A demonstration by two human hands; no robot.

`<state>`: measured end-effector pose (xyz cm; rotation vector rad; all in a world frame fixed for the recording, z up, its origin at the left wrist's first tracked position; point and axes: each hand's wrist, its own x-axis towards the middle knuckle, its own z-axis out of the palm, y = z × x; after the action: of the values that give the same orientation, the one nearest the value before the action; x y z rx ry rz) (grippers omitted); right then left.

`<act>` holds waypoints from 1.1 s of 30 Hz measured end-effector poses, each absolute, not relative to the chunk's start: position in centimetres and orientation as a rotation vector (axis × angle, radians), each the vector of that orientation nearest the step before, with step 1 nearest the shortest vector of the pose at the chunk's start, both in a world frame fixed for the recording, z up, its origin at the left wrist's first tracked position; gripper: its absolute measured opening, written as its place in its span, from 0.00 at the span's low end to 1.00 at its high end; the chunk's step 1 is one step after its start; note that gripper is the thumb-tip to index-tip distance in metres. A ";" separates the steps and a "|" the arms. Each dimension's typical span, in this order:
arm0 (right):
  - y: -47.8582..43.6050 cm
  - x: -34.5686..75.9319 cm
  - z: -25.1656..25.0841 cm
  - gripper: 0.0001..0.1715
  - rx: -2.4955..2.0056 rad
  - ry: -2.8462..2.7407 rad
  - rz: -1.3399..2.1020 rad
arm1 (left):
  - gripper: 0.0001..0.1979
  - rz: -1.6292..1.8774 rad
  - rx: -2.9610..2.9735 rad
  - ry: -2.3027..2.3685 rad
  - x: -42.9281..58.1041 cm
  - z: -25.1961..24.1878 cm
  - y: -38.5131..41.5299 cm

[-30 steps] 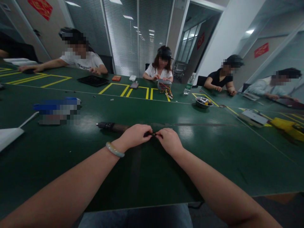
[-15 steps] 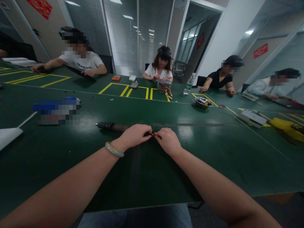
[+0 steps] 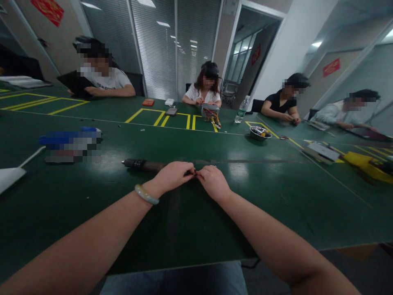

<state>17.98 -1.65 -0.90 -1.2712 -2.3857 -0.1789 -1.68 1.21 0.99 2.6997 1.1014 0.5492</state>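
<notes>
Fingertips of the left hand (image 3: 173, 176) and right hand (image 3: 213, 183) grasp a tiny dark part (image 3: 194, 174) at a green workbench (image 3: 196, 221), jade bangle (image 3: 146, 194) on the left wrist.

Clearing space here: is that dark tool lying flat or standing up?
Lying flat: the dark tool stretches along the green table up to the left hand.

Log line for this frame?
left hand: pinching small dark part | right hand: pinching same part | beside: dark cylindrical tool
</notes>
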 end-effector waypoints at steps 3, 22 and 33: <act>-1.8 17.9 -0.8 0.07 -1.302 -2.396 -0.202 | 0.05 0.550 2.702 1.082 -1.7 1.2 1.1; -2.5 17.6 -0.1 0.06 -1.331 -2.420 -0.258 | 0.09 0.526 2.654 1.223 -1.0 0.9 1.5; -3.1 17.9 0.8 0.04 -1.430 -2.368 -0.241 | 0.10 0.536 2.643 1.260 -0.8 1.5 1.1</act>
<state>17.86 -3.07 0.78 -1.4296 -2.3679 -0.2414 -0.83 1.07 1.46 2.6430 1.2605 0.5356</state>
